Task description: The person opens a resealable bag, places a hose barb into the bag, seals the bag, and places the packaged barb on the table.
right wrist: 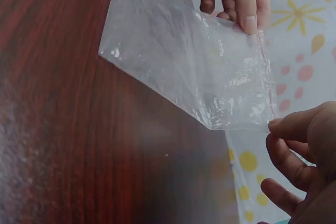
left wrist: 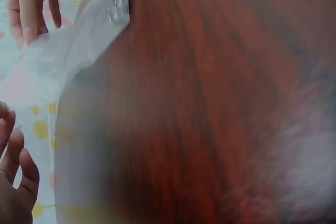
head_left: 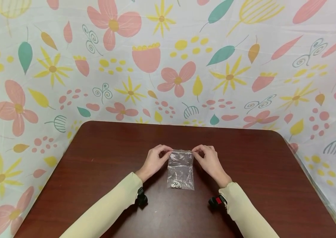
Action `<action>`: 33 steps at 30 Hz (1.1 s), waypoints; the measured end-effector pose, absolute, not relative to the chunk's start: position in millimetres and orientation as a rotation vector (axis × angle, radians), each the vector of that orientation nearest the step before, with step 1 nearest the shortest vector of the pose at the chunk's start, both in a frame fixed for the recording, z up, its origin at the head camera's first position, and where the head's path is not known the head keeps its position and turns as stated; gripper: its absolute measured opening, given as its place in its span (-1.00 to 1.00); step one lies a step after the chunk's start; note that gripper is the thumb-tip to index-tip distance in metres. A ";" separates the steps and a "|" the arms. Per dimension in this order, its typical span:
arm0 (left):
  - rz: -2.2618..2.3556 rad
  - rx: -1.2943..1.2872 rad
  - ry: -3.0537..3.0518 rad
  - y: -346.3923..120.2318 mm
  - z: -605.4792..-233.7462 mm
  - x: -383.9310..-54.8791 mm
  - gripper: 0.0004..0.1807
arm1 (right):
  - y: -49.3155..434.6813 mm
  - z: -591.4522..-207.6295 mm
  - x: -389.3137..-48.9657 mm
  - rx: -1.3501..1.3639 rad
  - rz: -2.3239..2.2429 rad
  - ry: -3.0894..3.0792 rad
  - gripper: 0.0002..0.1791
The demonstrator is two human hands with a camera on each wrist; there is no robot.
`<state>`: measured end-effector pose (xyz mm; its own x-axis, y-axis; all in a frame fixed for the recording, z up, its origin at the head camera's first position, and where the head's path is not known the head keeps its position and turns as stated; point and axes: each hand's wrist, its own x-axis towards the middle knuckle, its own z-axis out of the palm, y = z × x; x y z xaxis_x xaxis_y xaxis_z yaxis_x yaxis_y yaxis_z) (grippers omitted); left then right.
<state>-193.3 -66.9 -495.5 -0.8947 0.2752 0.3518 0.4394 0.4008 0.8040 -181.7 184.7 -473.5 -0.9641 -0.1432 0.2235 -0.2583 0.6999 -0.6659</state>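
A clear zip-lock plastic bag [head_left: 181, 168] hangs between both hands above the table, its zip edge at the top. Small shiny metallic pieces [head_left: 176, 184] lie gathered in its bottom left corner; their exact kind is too small to tell. My left hand [head_left: 155, 161] pinches the top left corner between thumb and index finger. At the top right corner my right hand [head_left: 210, 162] pinches the bag the same way. In the right wrist view a red line runs along the zip edge of the bag [right wrist: 210, 72], and the right hand's other fingers curl loosely below.
The dark reddish-brown wooden table [head_left: 111, 142] has rounded far corners. Behind it and at both sides hangs a white cloth [head_left: 144, 109] with flower prints. A black wrist camera [head_left: 142, 198] sits on the left wrist, another camera [head_left: 216, 201] on the right.
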 end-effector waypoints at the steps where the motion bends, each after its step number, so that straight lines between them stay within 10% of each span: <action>1: -1.487 -0.641 -2.509 -66.8 -495.4 -194.4 -0.87 | 185.3 -474.9 -183.6 0.318 1.114 -2.764 -0.94; 25: -1.107 -0.615 -2.840 -75.2 -506.6 -207.4 -0.88 | 203.0 -491.0 -200.3 0.272 1.081 -2.904 -0.76; 33: -0.915 -0.545 -2.895 -117.4 -504.0 -218.3 -0.51 | 251.2 -489.0 -203.5 0.299 0.680 -2.759 -0.53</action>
